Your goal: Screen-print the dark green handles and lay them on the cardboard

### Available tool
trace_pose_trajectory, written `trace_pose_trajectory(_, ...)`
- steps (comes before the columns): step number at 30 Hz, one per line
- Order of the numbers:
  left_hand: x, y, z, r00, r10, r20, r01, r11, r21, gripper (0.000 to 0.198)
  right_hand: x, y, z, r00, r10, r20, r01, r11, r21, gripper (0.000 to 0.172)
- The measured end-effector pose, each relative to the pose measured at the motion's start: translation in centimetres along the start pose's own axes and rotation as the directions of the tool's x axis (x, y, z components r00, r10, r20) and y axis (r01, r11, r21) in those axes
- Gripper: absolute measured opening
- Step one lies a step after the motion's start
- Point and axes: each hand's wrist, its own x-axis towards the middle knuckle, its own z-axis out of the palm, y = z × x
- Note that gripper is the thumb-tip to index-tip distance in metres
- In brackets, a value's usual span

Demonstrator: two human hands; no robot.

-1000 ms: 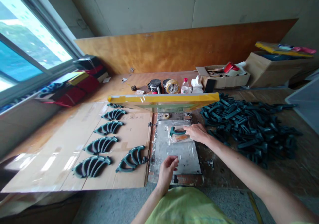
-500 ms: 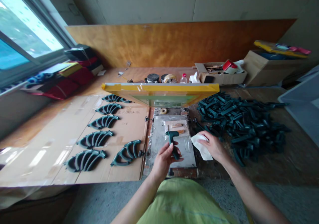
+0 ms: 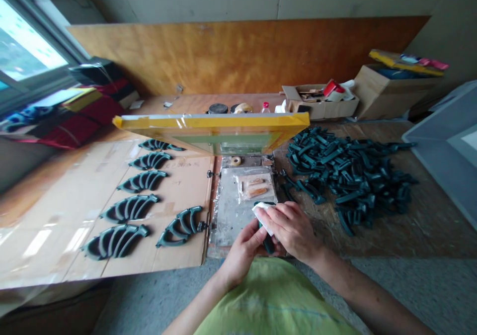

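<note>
My left hand (image 3: 244, 250) is closed around a dark green plastic handle-like part (image 3: 269, 244), close in front of my body. Over it, my right hand (image 3: 292, 228) presses a folded white cloth or tissue (image 3: 264, 214) against the part's upper portion, which the cloth and fingers mostly cover. Just beyond both hands lies a grey metal plate (image 3: 228, 210). On the plate sits a plastic-covered jig (image 3: 255, 186) with orange-brown pieces.
A yellow-taped screen frame (image 3: 216, 121) stands tilted behind the plate. Rows of similar green parts (image 3: 128, 209) lie on cardboard (image 3: 186, 176) at left. A large heap of them (image 3: 357, 176) is at right, beside a grey bin (image 3: 443, 141). Cardboard boxes (image 3: 322, 107) stand behind.
My right hand has brought the white cloth leftward onto the green part, which was uncovered before. My left hand still holds the part, now slightly lower. The view has shifted a little.
</note>
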Motion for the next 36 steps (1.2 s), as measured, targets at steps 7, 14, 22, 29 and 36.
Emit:
trace_pose_trajectory(7, 0.1, 0.1, -0.5, 1.0, 0.0, 0.01, 0.001, 0.997, -0.082, 0.026, -1.4, 3.7, -0.5, 0.978, 0.209, -0.013, -0.208, 0.965, -0.159, 0.041)
trace_pose_trajectory(14, 0.8, 0.0, -0.4, 0.999, -0.023, 0.041, 0.028, 0.992, -0.12, 0.028, -0.2, 1.0, -0.7, 0.997, 0.08, -0.005, -0.08, 0.993, -0.09, 0.041)
trace_pose_trajectory(22, 1.0, 0.3, -0.8, 0.999, -0.03, 0.014, 0.032, 0.977, -0.208, 0.028, -1.1, 3.3, -0.1, 0.977, 0.208, -0.048, -0.214, 0.958, -0.193, 0.041)
trace_pose_trajectory(29, 1.4, 0.5, -0.4, 0.995, -0.094, -0.034, 0.083, 0.967, -0.239, 0.024, -0.7, 3.5, 0.9, 0.997, 0.077, -0.01, -0.077, 0.983, -0.164, 0.038)
trace_pose_trajectory(36, 2.4, 0.4, -0.2, 0.994, -0.087, -0.071, 0.07, 0.974, -0.217, 0.028, -0.4, 4.2, 0.8, 0.998, 0.053, -0.04, -0.056, 0.994, -0.094, 0.036)
